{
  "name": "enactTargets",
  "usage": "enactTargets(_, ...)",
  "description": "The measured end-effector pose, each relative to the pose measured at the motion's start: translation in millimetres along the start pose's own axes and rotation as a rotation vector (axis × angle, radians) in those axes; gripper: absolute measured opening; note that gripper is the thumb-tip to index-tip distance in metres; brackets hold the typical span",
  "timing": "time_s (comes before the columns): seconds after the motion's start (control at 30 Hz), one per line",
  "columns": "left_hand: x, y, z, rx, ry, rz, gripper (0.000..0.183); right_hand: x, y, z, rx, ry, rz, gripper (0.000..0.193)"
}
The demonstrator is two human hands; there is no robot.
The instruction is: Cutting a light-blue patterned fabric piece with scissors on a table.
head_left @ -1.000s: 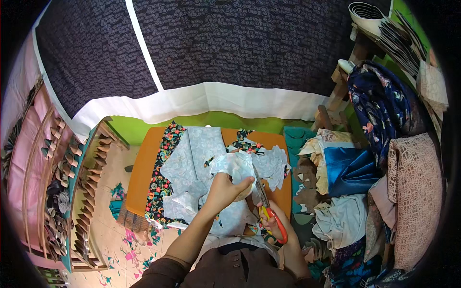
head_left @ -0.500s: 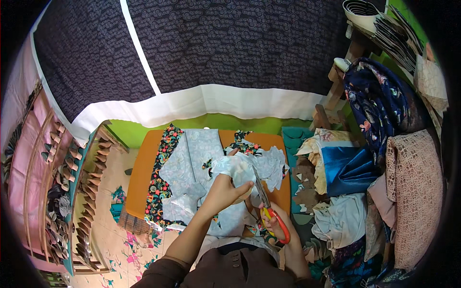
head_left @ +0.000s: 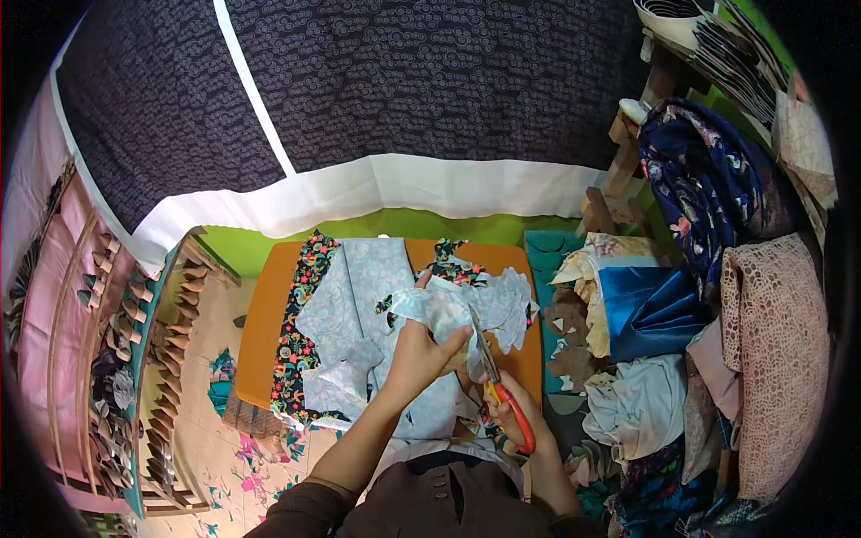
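My left hand (head_left: 420, 355) pinches a pale, whitish-blue fabric piece (head_left: 441, 308) and holds it up above the table. In my right hand (head_left: 523, 400) is a pair of scissors (head_left: 523, 434) with red and yellow handles. Its blades point up and away from me, at the right edge of the held piece; how deep they cut in is hard to see. Beneath my hands lies floral fabric (head_left: 383, 264), its pale wrong side up and its black, colourful printed side showing at the left. More pale cut pieces (head_left: 508, 305) lie on the right.
The orange table (head_left: 256, 359) carries the fabric. Cloth heaps stand on the right, among them a blue satin cloth (head_left: 641, 309) and a white cloth (head_left: 639, 403). Wooden racks (head_left: 152, 403) with shoe-shaped pieces stand left. Coloured scraps (head_left: 251, 480) litter the floor.
The scissors' handles have come closer together as my right hand squeezes. My left hand keeps its hold on the fabric piece, nearly in place. The whole view has shifted slightly.
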State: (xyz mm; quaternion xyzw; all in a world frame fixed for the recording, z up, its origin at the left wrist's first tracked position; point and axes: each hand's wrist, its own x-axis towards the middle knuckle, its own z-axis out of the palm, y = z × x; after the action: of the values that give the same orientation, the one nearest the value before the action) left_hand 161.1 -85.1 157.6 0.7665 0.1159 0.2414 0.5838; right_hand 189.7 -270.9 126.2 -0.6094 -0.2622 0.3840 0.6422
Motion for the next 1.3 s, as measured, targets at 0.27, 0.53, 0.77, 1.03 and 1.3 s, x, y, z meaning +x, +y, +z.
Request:
enactTargets(0.27, 1, 4, -3, -0.048, -0.017, -0.064, 0.084, -5, -6, 2, 0.077, 0.008, 0.11, 0.08)
enactTargets(0.53, -1, 4, -2, 0.002, -0.143, -0.088, 0.086, -6, 3, -6, 0.081, -0.03, 0.009, 0.079)
enactTargets(0.77, 1, 8, -4, -0.009, -0.168, -0.115, 0.087, -11, -5, -8, 0.071, -0.002, 0.093, 0.077)
enactTargets(1.03, 4, 14, -7, -0.012, -0.34, -0.228, 0.089, -11, -1, -13, 0.082, -0.051, 0.061, 0.083)
enactTargets(1.3, 4, 5, -5, 0.013, -0.313, -0.208, 0.085, -12, -7, -17, 0.099, -0.038, 0.133, 0.086)
